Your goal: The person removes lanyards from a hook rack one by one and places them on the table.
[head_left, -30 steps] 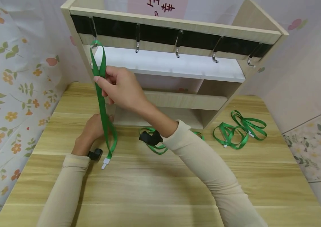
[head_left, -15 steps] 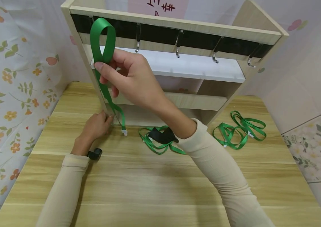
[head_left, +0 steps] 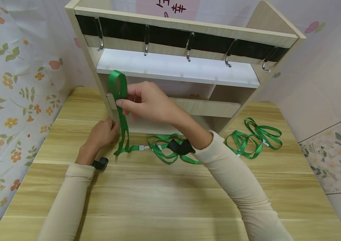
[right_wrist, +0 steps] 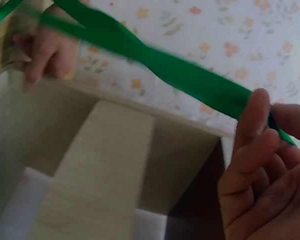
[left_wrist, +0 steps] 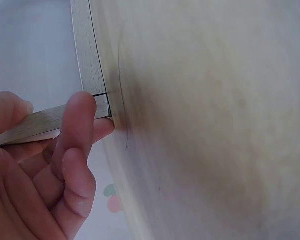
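Note:
My right hand (head_left: pixel 152 102) pinches a green lanyard (head_left: pixel 122 120) between thumb and fingers, its loop standing up above them. The lanyard's lower part trails on the table, with its white clip (head_left: pixel 141 147) beside a second green lanyard (head_left: pixel 170 160). Strap (right_wrist: pixel 190 82) runs from the fingers across the right wrist view. At the lower left corner of the wooden shelf (head_left: pixel 188 24), my left hand (head_left: pixel 102 132) holds the side panel. In the left wrist view, its thumb and fingers lie on either side of the board edge (left_wrist: pixel 42 120).
Several metal hooks, among them the leftmost hook (head_left: pixel 100 36), line the shelf's black strip (head_left: pixel 167 35). Two more coiled green lanyards, a nearer lanyard (head_left: pixel 242 144) and a farther lanyard (head_left: pixel 268 129), lie right of the shelf on the wooden table (head_left: pixel 146 207).
The lanyard hung on the leftmost hook a second ago; my right hand has lifted it off, then lowered it toward the table. The left hand has shifted little, staying at the shelf's corner.

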Demonstrator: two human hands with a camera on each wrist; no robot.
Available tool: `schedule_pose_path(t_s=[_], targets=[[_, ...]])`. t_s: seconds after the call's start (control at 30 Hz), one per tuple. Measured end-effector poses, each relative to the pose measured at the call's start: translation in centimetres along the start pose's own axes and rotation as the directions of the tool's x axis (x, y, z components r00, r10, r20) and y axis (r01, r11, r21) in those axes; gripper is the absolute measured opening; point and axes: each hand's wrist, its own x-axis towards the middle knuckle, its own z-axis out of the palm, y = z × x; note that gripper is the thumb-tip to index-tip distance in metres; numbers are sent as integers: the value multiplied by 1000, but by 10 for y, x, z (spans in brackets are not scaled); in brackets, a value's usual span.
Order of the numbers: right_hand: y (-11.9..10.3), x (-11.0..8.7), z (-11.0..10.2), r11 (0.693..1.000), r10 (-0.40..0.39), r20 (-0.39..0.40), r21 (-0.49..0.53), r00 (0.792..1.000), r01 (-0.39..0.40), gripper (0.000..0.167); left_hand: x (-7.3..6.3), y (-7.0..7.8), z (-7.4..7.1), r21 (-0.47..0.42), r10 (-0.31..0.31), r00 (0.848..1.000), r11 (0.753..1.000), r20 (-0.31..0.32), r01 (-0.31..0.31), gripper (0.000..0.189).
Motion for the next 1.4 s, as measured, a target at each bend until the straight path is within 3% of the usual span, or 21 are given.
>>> schedule_pose_path(t_s=[0.27, 0.57, 0.77, 0.9, 1.2, 1.4], targets=[[39, -7, 1, 979, 55, 50, -201, 997, -44, 16, 1, 0, 2, 19, 11, 1000, 1000, -18, -10, 31], [77, -8, 14, 946, 145, 77, -303, 986, -115, 15, 2, 1, 2, 44, 14, 999, 999, -38, -12, 30], [88, -4, 32, 933, 124, 92, -350, 988, -85, 21, 1, 1, 2, 49, 19, 999, 999, -46, -17, 30], [90, -5, 42, 922, 112, 149, -384, 982, -47, 20, 1, 1, 2, 54, 16, 999, 998, -48, -14, 30], [97, -9, 53, 930, 89, 310, -366, 947, 32, 14, 2, 1, 3, 54, 18, 998, 998, -64, -14, 30], [102, -11, 51, 947, 83, 307, -320, 948, 20, 14, 1, 1, 2, 54, 14, 999, 998, -52, -11, 30]])
